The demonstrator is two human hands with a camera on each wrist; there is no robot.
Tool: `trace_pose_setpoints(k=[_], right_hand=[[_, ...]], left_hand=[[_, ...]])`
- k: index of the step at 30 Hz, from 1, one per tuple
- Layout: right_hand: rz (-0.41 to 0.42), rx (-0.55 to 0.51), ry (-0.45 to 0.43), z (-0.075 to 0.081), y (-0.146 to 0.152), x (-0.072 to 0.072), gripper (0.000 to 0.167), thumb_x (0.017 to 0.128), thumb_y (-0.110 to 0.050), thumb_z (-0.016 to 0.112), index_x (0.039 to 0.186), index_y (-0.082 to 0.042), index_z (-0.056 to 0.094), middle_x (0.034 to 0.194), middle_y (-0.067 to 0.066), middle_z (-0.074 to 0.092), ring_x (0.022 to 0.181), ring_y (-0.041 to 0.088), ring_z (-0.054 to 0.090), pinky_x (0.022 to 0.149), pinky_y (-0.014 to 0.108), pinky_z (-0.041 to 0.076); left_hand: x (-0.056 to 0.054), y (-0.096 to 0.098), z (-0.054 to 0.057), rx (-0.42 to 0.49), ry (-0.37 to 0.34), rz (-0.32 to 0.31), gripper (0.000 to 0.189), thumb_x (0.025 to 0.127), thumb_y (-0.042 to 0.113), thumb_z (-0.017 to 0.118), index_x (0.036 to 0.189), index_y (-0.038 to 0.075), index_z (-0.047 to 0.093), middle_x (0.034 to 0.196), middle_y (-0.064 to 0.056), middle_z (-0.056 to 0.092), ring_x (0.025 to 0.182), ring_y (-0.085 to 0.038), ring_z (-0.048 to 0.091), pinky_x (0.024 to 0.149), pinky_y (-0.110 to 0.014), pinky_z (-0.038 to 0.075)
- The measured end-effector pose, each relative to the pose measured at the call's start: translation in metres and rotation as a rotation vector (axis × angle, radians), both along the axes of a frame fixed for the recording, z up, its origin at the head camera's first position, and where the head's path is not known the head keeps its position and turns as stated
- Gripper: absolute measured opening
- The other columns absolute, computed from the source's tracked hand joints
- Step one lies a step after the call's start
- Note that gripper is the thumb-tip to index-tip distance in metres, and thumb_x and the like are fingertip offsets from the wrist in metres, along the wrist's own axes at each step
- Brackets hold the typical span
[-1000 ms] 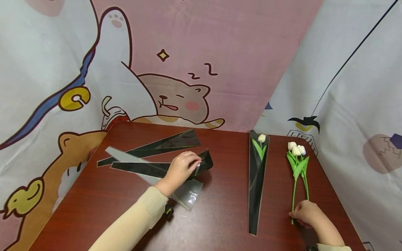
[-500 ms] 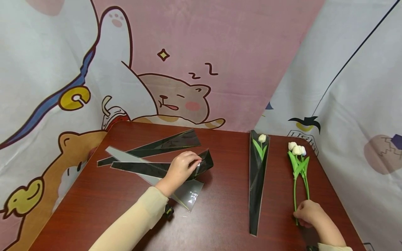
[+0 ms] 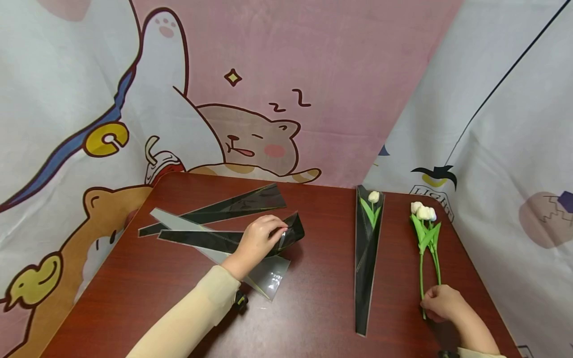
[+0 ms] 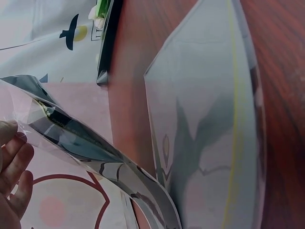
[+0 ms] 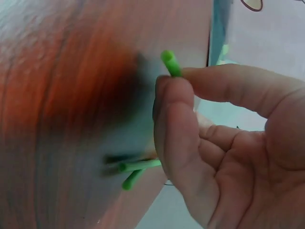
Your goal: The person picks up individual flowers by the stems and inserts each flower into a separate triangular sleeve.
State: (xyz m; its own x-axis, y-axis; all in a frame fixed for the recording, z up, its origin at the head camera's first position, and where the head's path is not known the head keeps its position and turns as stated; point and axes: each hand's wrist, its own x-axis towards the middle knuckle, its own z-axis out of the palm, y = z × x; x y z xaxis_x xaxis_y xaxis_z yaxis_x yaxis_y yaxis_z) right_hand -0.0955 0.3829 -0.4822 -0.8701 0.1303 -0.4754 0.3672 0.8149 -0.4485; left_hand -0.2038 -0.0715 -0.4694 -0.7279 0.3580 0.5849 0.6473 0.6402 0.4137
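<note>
Shifting slightly rightward over the last second, the lower stem of a white tulip [image 3: 421, 271] now stands closer to the stems of two other tulips [image 3: 437, 266], and its bloom sits against theirs at the table's far right; the right hand [image 3: 443, 302] has moved with it, while the left hand [image 3: 257, 243] has stayed put. Nearby, a black sleeve [image 3: 364, 293] lies lengthwise on the table [image 3: 313, 308] with a single tulip [image 3: 373, 197] inside its wide far end. On the left, a second black sleeve [image 3: 197, 240] lies across a pale clear sleeve [image 3: 270, 276], and a third black sleeve [image 3: 241, 204] lies behind them. Thumb and finger of the left hand pinch the second black sleeve near its wide end, which is raised, its clear film and dark back standing apart in the left wrist view. The right thumb and forefinger pinch the tulip low on its stem, the green tip poking out past them.
</note>
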Motion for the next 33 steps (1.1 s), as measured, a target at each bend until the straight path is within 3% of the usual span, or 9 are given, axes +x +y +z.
trace_pose_setpoints(k=[6,10,16,24,28,33], right_hand=[[-0.014,-0.098,0.009,0.017,-0.005,-0.001,0.014,0.087,-0.01,0.061,0.086,0.004,0.057,0.068,0.003,0.061,0.064,0.017,0.062,0.057,0.034,0.053],[0.015,-0.101,0.081,0.027,-0.013,-0.004,0.014,0.09,-0.01,0.06,0.09,0.004,0.055,0.069,0.003,0.062,0.065,0.016,0.062,0.057,0.032,0.052],[0.044,-0.066,0.296,0.031,-0.034,-0.015,0.017,0.09,-0.012,0.062,0.095,0.004,0.057,0.074,0.004,0.065,0.064,0.012,0.063,0.055,0.028,0.053],[0.004,-0.015,0.717,0.024,-0.073,-0.038,0.012,0.087,-0.015,0.068,0.091,-0.004,0.065,0.079,0.008,0.068,0.061,-0.006,0.053,0.05,0.019,0.042],[-0.015,-0.1,0.852,0.024,-0.098,-0.05,0.008,0.084,-0.01,0.07,0.088,-0.004,0.068,0.076,0.01,0.07,0.061,-0.01,0.054,0.049,0.014,0.042],[0.043,-0.267,0.912,0.027,-0.133,-0.061,0.007,0.082,-0.004,0.071,0.087,-0.004,0.067,0.074,0.01,0.07,0.062,-0.008,0.059,0.052,0.011,0.047]], left_hand=[[0.0,0.0,0.0,-0.006,-0.011,0.006,0.009,0.088,0.022,0.068,0.093,0.017,0.073,0.093,0.006,0.067,0.09,-0.009,0.063,0.083,-0.026,0.053],[-0.001,0.001,0.001,-0.009,-0.011,0.007,0.008,0.088,0.022,0.068,0.093,0.018,0.073,0.094,0.006,0.067,0.09,-0.009,0.063,0.083,-0.026,0.053],[0.0,0.003,0.0,0.0,0.005,0.003,0.007,0.087,0.02,0.07,0.092,0.017,0.073,0.093,0.006,0.068,0.089,-0.009,0.063,0.081,-0.026,0.053],[0.0,0.004,-0.001,0.006,-0.004,-0.003,0.007,0.087,0.02,0.069,0.092,0.018,0.073,0.092,0.007,0.067,0.089,-0.009,0.063,0.08,-0.026,0.053],[0.0,0.005,-0.001,0.006,-0.016,0.003,0.007,0.087,0.02,0.07,0.093,0.018,0.073,0.093,0.007,0.067,0.089,-0.009,0.063,0.081,-0.026,0.053],[0.001,0.007,0.0,0.011,-0.018,0.009,0.008,0.087,0.021,0.069,0.093,0.018,0.073,0.093,0.006,0.067,0.089,-0.01,0.063,0.08,-0.027,0.053]])
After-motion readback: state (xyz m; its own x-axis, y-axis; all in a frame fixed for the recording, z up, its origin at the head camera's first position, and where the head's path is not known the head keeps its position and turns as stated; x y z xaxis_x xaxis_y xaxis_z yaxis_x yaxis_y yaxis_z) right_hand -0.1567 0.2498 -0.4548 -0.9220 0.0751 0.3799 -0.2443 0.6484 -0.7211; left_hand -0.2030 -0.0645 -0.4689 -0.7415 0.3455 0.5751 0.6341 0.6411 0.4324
